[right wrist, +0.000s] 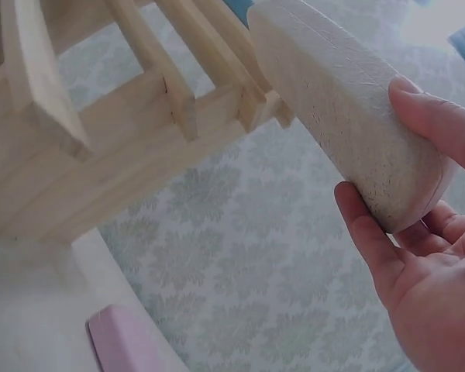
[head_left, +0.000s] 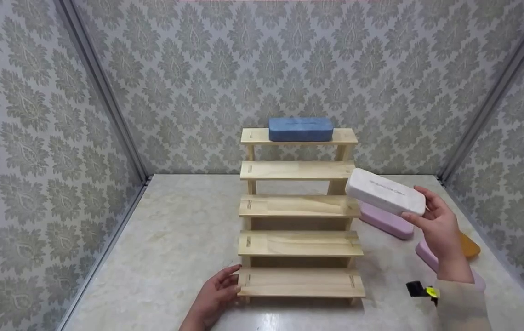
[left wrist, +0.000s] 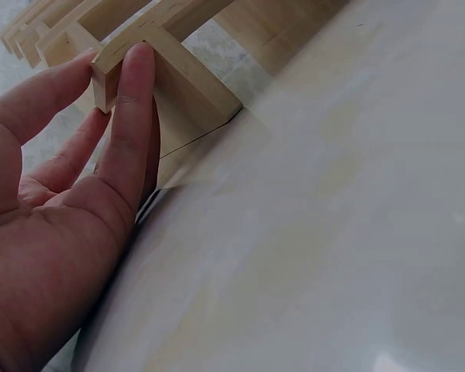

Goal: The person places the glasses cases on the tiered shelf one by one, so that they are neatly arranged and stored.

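Note:
My right hand [head_left: 441,230] grips one end of a white glasses case [head_left: 384,191], thumb on the near side and fingers behind. The case is held in the air by the right ends of the middle steps of a wooden tiered display rack [head_left: 301,282], lid with small print facing up. In the right wrist view the white case [right wrist: 349,116] slants up beside the rack. My left hand [head_left: 213,296] pinches the left end of the rack's lowest step, seen close in the left wrist view. A blue glasses case [head_left: 301,131] lies on the top step.
Right of the rack, a pink case [head_left: 384,220] lies on the table [head_left: 174,230]. Another pink case [head_left: 427,255] and an orange case [head_left: 469,244] are partly hidden by my right arm. A small black-and-yellow item [head_left: 420,290] lies nearby. Patterned walls [head_left: 271,59] enclose the table.

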`<action>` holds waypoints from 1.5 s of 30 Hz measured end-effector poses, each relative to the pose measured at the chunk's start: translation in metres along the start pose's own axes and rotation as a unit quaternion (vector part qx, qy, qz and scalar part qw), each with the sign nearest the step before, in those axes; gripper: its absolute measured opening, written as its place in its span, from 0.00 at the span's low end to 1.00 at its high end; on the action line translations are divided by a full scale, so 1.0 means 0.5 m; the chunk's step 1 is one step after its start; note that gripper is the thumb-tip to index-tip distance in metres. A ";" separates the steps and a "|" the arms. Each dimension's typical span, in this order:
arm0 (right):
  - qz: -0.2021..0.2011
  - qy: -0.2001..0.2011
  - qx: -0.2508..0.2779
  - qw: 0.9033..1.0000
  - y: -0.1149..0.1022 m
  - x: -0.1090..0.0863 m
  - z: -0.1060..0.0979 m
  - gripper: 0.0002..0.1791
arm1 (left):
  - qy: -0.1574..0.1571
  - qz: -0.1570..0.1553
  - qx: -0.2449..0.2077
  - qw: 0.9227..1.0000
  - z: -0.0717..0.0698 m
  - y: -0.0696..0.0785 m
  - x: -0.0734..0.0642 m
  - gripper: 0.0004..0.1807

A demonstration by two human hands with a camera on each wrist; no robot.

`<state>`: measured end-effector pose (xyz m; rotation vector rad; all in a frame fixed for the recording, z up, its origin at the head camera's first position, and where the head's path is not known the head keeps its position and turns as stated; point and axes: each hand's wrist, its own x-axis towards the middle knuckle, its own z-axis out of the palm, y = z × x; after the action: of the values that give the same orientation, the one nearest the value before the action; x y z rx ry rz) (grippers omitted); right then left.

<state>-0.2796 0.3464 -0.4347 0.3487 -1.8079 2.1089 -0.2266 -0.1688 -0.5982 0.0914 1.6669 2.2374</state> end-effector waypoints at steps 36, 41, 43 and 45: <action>0.072 -0.142 -0.145 0.977 -0.004 0.215 0.264 0.41 | -0.003 0.000 -0.006 1.000 0.002 0.000 0.000 0.39; 0.088 -0.151 -0.151 0.973 0.004 0.231 0.284 0.42 | -0.017 0.008 -0.017 1.000 0.000 -0.002 -0.002 0.38; 0.091 -0.154 -0.162 0.970 0.007 0.235 0.289 0.42 | -0.025 0.012 -0.023 0.999 -0.001 -0.003 -0.003 0.38; 0.094 -0.157 -0.171 0.968 0.010 0.239 0.293 0.43 | -0.030 0.015 -0.026 0.999 -0.001 -0.005 -0.004 0.37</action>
<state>-0.3957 0.2127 -0.3679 0.4572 -2.4291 1.8865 -0.2243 -0.1692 -0.6002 0.1694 1.5846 2.2763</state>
